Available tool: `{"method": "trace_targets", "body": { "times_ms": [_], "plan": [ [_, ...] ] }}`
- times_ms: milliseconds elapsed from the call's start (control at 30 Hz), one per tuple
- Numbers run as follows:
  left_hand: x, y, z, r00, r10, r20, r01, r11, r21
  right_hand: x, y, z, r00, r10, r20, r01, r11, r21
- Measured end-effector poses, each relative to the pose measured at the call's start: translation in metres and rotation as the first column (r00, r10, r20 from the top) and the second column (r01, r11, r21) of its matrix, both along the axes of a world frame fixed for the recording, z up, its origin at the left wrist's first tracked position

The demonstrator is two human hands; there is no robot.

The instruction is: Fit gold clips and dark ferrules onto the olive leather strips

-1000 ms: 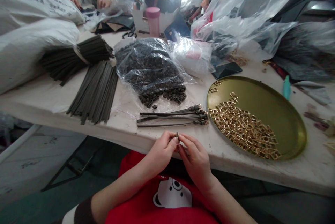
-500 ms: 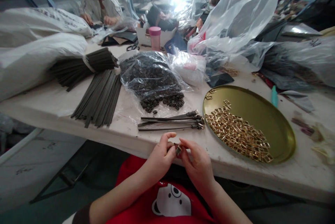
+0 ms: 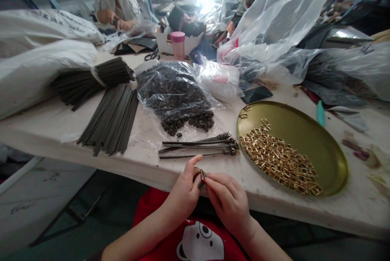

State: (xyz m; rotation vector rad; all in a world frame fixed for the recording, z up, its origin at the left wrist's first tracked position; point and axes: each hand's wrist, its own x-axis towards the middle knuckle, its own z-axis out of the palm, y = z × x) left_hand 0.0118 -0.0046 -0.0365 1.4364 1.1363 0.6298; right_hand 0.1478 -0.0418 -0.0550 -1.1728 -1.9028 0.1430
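Observation:
Just over the table's front edge, my left hand point(image 3: 188, 190) is closed on a dark strap with a gold buckle point(image 3: 202, 175) at its end. My right hand point(image 3: 230, 196) pinches at the same buckle end from the other side; fingers hide most of the strap. Beyond my hands lie several finished-looking dark straps with buckles point(image 3: 198, 146), side by side. Gold buckles point(image 3: 283, 159) are heaped on a round gold tray point(image 3: 332, 171) to the right. Small dark loops point(image 3: 201, 120) spill from a clear plastic bag point(image 3: 173, 84).
Loose dark strips point(image 3: 111, 118) and a tied bundle point(image 3: 103, 73) lie at left beside white sacks point(image 3: 45, 66). A phone point(image 3: 256, 94), a pink-lidded jar point(image 3: 178, 45) and scissors point(image 3: 151, 55) stand or lie farther back. Another person point(image 3: 118, 13) sits across the table.
My hands have turned the buckle end so it stands more upright, and my right fingers have closed in on it. The view has shifted slightly. The other person's hands have risen.

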Motion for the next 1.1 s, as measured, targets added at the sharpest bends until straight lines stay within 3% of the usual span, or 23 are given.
{"method": "trace_targets", "body": {
  "times_ms": [333,533,667,800,933,1100],
  "plan": [
    [0.001,0.003,-0.007,0.999,-0.049,0.016,0.050,0.998,-0.039,0.003,0.012,-0.004,0.999,0.031,-0.033,-0.032,0.999,-0.029],
    [0.005,0.008,-0.005,1.000,-0.004,0.012,0.005,0.996,-0.094,0.008,0.020,-0.011,1.000,-0.007,0.008,0.007,0.999,0.042],
    [0.002,0.010,0.002,0.993,-0.091,-0.072,0.095,0.994,0.050,0.009,0.023,-0.013,1.000,-0.013,-0.019,0.014,1.000,0.025],
    [-0.003,0.010,0.000,0.974,-0.210,-0.089,0.226,0.946,0.233,0.008,0.021,-0.009,0.986,-0.071,-0.153,0.057,0.994,-0.092],
    [-0.006,0.009,0.000,0.976,-0.212,-0.041,0.213,0.917,0.338,0.007,0.015,-0.003,0.931,-0.202,-0.305,0.118,0.955,-0.271],
    [-0.006,0.008,0.009,0.976,-0.218,0.004,0.200,0.901,0.384,0.007,0.011,-0.001,0.844,-0.222,-0.488,-0.002,0.909,-0.418]
  ]
}}
